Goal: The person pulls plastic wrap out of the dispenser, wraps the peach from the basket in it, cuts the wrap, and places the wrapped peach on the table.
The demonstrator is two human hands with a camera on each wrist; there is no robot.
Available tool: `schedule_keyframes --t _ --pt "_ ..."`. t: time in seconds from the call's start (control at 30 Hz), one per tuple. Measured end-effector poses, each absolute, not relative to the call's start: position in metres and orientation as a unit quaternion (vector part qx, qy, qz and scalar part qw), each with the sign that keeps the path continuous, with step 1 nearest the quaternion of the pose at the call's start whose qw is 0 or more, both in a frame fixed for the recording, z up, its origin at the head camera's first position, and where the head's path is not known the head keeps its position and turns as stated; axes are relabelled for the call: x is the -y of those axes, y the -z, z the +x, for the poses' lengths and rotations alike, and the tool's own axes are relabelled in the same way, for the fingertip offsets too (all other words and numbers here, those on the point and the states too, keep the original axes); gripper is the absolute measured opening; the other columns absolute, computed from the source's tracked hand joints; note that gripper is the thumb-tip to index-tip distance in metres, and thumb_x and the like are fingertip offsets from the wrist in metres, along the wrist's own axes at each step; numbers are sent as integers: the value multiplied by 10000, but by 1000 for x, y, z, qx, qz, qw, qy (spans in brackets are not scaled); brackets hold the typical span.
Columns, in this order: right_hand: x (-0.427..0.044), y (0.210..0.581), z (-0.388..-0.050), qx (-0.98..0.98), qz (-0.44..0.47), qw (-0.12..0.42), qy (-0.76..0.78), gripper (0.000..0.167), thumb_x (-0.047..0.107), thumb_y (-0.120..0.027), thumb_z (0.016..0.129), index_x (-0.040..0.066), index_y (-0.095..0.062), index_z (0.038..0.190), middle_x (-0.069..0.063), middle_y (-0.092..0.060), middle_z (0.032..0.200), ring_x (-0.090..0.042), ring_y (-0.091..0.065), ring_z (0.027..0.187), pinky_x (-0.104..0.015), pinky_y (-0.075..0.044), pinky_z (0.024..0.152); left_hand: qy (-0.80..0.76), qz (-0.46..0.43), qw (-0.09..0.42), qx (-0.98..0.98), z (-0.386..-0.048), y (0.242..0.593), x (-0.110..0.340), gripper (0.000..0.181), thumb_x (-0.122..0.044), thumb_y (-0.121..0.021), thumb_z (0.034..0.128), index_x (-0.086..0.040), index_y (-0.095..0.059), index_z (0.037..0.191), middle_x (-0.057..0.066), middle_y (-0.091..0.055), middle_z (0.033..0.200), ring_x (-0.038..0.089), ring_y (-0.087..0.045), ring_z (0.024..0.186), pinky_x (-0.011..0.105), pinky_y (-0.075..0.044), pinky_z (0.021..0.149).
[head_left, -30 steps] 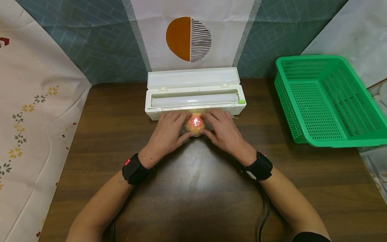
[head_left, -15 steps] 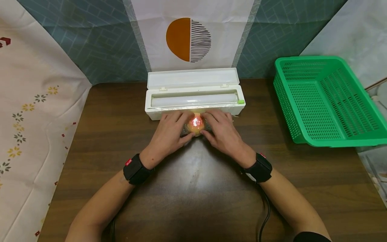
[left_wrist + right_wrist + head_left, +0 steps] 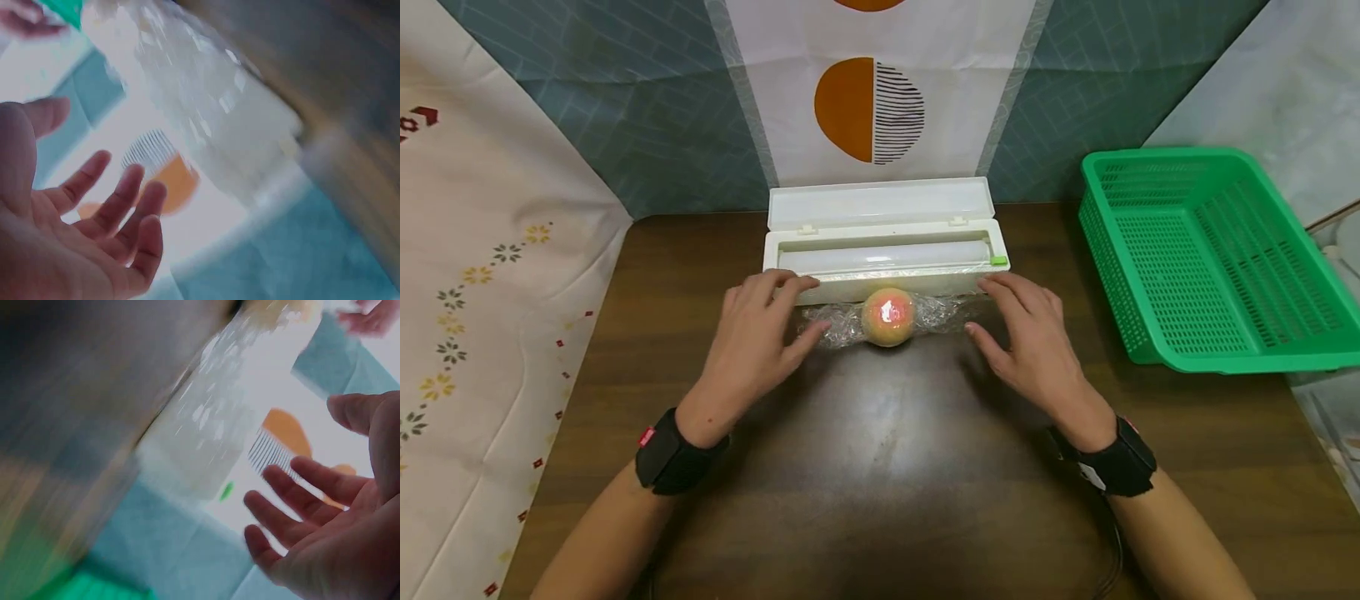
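A round yellow-red fruit that looks like an apple (image 3: 888, 317) sits on the table in front of the wrap dispenser. Clear plastic wrap (image 3: 938, 313) stretches out crumpled on both sides of it. Behind stands the white cling film dispenser (image 3: 880, 287), its lid (image 3: 880, 204) up and a white roll (image 3: 883, 257) inside. My left hand (image 3: 751, 327) is spread near the wrap's left end, fingers loosely bent, holding nothing. To the right, my right hand (image 3: 1030, 346) is spread likewise by the wrap's other end. Both wrist views show relaxed fingers, with the dispenser blurred.
A green plastic basket (image 3: 1187, 362) stands at the right edge of the brown wooden table (image 3: 887, 492). Patterned cloth (image 3: 497, 317) hangs along the left, and a curtain (image 3: 662, 117) rises behind the dispenser.
Both hands have let go of the fruit and moved apart, left hand to the left, right hand to the right. The fruit and the wrap beside it now show fully.
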State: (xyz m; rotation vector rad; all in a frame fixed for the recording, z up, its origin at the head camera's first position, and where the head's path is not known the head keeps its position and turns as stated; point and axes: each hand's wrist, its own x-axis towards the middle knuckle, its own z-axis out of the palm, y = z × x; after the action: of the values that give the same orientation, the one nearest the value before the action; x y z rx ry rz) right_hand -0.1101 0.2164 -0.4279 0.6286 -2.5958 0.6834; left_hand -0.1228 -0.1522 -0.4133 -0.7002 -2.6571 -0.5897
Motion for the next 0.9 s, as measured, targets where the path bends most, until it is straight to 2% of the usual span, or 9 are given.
schedule_keyframes --t 0.1,0.2,0.33,0.43,0.53,0.67,0.77,0.9 --pt "-234 429 -107 940 167 174 -240 663 225 -842 920 -43 -556 1455 -264 -553 1447 -457 -526 1332 -665 -369 1106 214 -192 198 937 -119 409 184 566 -325 -837 934 -75 -626 1396 207 -586 1363 440 -536 1279 659 -379 996" --pt "-246 432 -106 955 127 132 -232 797 291 -838 930 -30 -459 1553 -284 -472 1542 -503 -455 1416 -701 -333 1146 205 -141 198 948 -119 410 213 663 -341 -858 911 -63 -592 1452 230 -540 1468 466 -446 1423 716 -314 1076" --pt "-256 438 -110 971 99 70 -204 976 477 -770 956 35 -273 1670 -278 -267 1695 -547 -188 1564 -785 -134 1190 173 -84 133 972 -121 420 237 898 -553 -790 917 -121 -433 1618 232 -344 1673 501 -155 1594 800 -147 1162" --pt "-259 443 -116 979 84 34 -183 1030 618 -666 976 89 -167 1705 -259 -126 1744 -550 -28 1591 -801 -24 1187 153 -58 69 984 -123 432 244 1044 -725 -676 915 -196 -246 1705 182 -117 1769 503 80 1605 874 -21 1120" --pt "-259 446 -123 983 81 17 -164 1054 705 -586 974 121 -116 1715 -235 -53 1762 -538 38 1596 -789 21 1193 141 -53 30 988 -126 444 244 1124 -811 -611 895 -263 -87 1724 119 65 1780 502 232 1563 931 45 1034" --pt "-258 448 -131 986 79 12 -145 1096 746 -569 956 140 -67 1719 -184 7 1777 -480 103 1611 -752 62 1210 135 -60 18 989 -129 451 238 1194 -846 -618 856 -312 17 1715 94 180 1758 528 297 1517 960 66 972" --pt "-258 448 -135 987 76 8 -143 1115 750 -578 948 140 -53 1718 -170 24 1780 -453 129 1615 -741 64 1216 137 -67 10 988 -132 452 233 1206 -854 -616 848 -326 38 1712 98 204 1752 532 318 1503 963 73 960" --pt "-258 448 -140 986 77 2 -145 1110 758 -563 950 129 -65 1717 -199 12 1774 -487 108 1608 -768 43 1202 140 -71 -7 988 -133 450 231 1181 -853 -586 870 -319 48 1711 99 218 1749 528 328 1501 956 77 974"
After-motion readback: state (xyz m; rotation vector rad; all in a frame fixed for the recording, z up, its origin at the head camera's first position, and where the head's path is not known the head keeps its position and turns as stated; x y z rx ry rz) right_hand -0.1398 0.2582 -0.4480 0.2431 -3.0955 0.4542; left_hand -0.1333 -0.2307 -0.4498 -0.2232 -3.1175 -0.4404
